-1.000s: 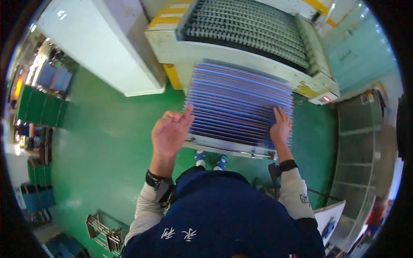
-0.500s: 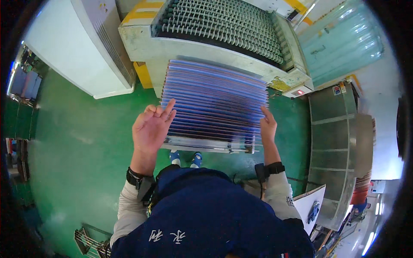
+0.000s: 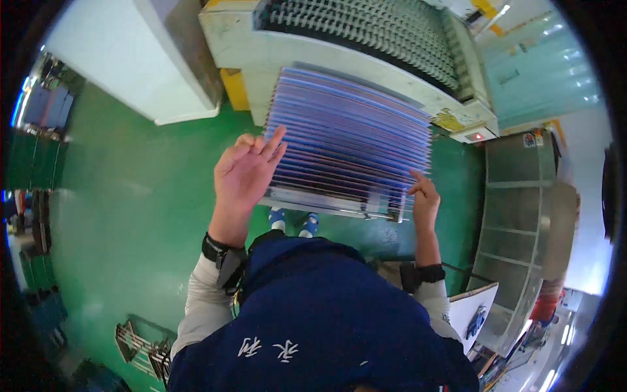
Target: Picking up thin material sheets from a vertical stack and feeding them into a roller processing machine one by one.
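Holding the left hand [image 3: 245,171] palm up at the left edges of thin blue panels [image 3: 353,124], fingers loosely open and gripping nothing visible. Holding the right hand [image 3: 426,199] back up at the opposite edges, fingers partly curled; pinching or merely touching, impossible to tell. Probably flanking the panels so for reaching edges rather than faces. Just ahead, seeing them lying in spaced rows beyond a pale rail [image 3: 320,201], likely for separating surfaces. Farther off, facing a roller machine [image 3: 372,39], probably standing close for easy reach.

navy top [image 3: 320,300], pale sleeves [image 3: 201,294], black wristbands [image 3: 215,249]
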Available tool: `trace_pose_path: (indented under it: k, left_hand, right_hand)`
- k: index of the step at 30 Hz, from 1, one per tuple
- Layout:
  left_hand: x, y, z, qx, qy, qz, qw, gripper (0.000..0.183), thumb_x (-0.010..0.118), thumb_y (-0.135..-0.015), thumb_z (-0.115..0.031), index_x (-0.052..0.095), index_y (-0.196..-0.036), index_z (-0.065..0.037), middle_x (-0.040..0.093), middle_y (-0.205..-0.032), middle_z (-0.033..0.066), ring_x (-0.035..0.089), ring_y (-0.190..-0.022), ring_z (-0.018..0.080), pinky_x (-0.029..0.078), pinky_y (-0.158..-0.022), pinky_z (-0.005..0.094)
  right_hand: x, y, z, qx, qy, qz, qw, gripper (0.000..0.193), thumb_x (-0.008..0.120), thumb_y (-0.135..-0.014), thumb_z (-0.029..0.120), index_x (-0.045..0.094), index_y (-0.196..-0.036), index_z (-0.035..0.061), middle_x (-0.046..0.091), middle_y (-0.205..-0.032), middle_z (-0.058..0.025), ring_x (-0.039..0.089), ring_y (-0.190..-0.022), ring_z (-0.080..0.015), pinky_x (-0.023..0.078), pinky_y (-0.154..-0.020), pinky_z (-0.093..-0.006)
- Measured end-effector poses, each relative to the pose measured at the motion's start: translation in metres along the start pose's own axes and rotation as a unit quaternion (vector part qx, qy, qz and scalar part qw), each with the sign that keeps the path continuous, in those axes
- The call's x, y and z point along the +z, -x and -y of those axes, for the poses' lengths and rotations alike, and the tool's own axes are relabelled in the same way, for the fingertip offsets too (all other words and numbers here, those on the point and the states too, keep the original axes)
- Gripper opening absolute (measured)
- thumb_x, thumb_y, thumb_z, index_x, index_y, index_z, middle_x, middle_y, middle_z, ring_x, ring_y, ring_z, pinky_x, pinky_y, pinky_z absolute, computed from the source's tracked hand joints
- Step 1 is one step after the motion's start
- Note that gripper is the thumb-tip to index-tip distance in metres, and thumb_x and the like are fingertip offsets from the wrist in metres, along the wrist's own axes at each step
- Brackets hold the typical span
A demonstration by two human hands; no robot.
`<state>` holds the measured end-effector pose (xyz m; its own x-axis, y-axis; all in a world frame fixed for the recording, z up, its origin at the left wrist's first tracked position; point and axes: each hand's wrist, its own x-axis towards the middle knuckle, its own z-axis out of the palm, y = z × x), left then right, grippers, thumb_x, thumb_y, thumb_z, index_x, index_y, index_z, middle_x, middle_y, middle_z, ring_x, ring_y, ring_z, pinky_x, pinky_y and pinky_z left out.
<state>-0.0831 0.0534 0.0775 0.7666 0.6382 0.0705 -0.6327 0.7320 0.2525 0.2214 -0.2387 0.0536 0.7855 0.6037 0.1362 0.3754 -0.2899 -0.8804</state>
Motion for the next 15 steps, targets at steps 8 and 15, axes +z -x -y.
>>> trace_pose_path:
  k: [8, 15]
  left_hand:
    - [-0.001, 0.006, -0.015, 0.041, 0.006, 0.02, 0.999, 0.018, 0.056, -0.093, -0.022, 0.07, -0.1, -0.011, 0.068, -0.102, 0.0054, 0.035, -0.142, 0.0322, 0.016, -0.12, 0.0504]
    - [0.005, 0.019, -0.019, 0.075, 0.006, 0.024, 0.997, 0.023, 0.053, -0.094, -0.025, 0.069, -0.105, -0.012, 0.066, -0.104, 0.0044, 0.034, -0.143, 0.0326, 0.015, -0.12, 0.0514]
  right_hand:
    - [0.061, 0.037, 0.046, -0.27, 0.211, 0.269, 0.9, 0.012, 0.058, -0.069, -0.005, 0.056, -0.072, 0.0066, 0.069, -0.106, -0.0123, 0.06, -0.105, -0.033, 0.046, -0.089, -0.043]
    - [0.075, 0.042, 0.052, -0.293, 0.217, 0.24, 0.9, 0.011, 0.059, -0.068, -0.004, 0.057, -0.076, 0.0042, 0.064, -0.096, -0.0129, 0.058, -0.088, -0.0339, 0.047, -0.08, -0.0453]
